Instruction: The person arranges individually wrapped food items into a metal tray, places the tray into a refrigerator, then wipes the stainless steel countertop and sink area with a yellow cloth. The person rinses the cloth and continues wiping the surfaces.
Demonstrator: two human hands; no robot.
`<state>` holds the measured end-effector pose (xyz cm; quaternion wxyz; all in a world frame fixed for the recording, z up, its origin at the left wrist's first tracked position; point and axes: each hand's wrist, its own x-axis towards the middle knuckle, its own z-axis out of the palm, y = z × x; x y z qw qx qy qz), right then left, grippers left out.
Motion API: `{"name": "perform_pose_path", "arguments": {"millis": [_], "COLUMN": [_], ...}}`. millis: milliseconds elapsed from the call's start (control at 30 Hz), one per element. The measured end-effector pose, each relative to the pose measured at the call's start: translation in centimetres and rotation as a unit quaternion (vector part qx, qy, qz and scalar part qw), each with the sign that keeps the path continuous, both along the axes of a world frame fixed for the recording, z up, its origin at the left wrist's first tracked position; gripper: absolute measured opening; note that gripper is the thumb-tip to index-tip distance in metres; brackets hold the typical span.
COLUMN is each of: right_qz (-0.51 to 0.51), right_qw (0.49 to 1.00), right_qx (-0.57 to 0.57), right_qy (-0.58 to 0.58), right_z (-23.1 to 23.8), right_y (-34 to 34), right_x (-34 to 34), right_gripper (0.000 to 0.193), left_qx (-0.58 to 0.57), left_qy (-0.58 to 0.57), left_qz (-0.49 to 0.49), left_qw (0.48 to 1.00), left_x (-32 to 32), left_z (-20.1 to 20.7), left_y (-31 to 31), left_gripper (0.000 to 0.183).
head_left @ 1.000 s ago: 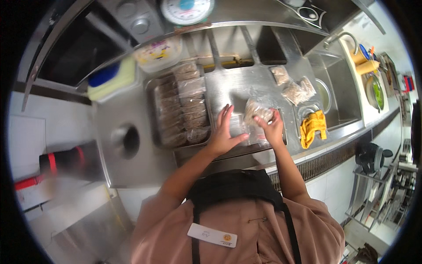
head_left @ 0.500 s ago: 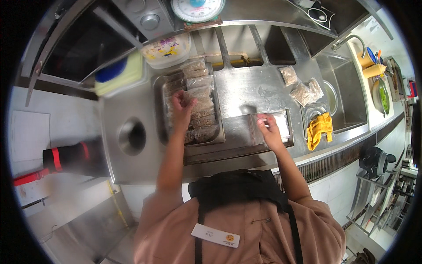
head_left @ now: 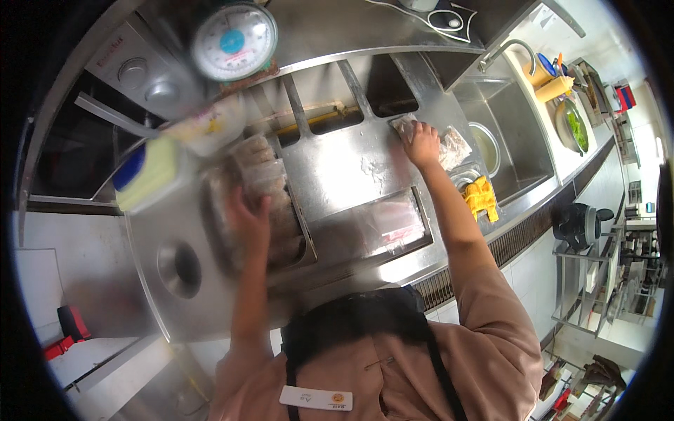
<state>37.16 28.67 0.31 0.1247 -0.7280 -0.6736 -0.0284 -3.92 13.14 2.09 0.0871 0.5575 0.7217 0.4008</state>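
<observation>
My right hand [head_left: 423,145] reaches to the far right of the steel counter, its fingers closed over a small clear plastic packet [head_left: 403,125]. Close beside it lie more packets of pale, crumbly filling [head_left: 453,147]. On the left, a metal tray [head_left: 309,245] holds rows of similar filled packets [head_left: 261,175]. Over the tray is my left hand [head_left: 250,217], blurred, with thumb and fingers apart; nothing shows in it. Between the hands, a stack of flat clear plastic bags [head_left: 393,221] lies in a shallow recess of the counter.
A dial scale [head_left: 235,42] stands at the back left, near a plastic tub [head_left: 210,126] and a pale green container [head_left: 151,175]. Right of the packets are a yellow cloth [head_left: 480,198] and a sink [head_left: 523,133]. A round hole [head_left: 180,270] opens in the counter at left.
My right hand has moved from above the flat bags, away and to the right, onto a packet. My left hand stays over the tray. The whole view has turned and shifted.
</observation>
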Motion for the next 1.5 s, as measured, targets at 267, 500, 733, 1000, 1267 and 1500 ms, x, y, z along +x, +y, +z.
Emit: {"name": "perform_pose_path", "arguments": {"millis": [267,500,733,1000,1267,1500], "right_qz": [-0.06,0.268,0.374,0.208,0.175,0.132], "right_qw": [0.958,0.949,0.849,0.869,0.912,0.932], "right_qx": [-0.262,-0.121,-0.218,-0.152,-0.157,-0.136], "right_qy": [-0.1,0.117,0.302,0.423,0.336,0.308], "right_z": [0.8,3.5,11.8,10.3,7.3,6.5], "right_y": [4.4,-4.4,-16.3,-20.8,-23.7,-23.7], "right_x": [-1.7,-9.1,-16.2,-13.7,-9.6,-7.4], "right_gripper": [0.06,0.049,0.064,0.063,0.053,0.052], "left_qx": [0.013,-0.025,-0.149,-0.048,0.025,-0.112], "left_qy": [0.059,-0.045,-0.38,-0.39,-0.431,-0.427], "left_qz": [-0.03,-0.184,-0.302,-0.052,-0.097,-0.132], "left_qw": [0.998,0.982,0.861,0.918,0.897,0.888], "left_x": [2.5,9.1,6.9,-6.8,-10.5,-2.3], "left_z": [2.1,3.8,5.3,4.6,3.9,1.9], "left_y": [-3.3,-3.9,-5.0,-1.3,4.0,-2.4], "left_gripper": [0.058,0.067,0.07,0.059,0.057,0.054]}}
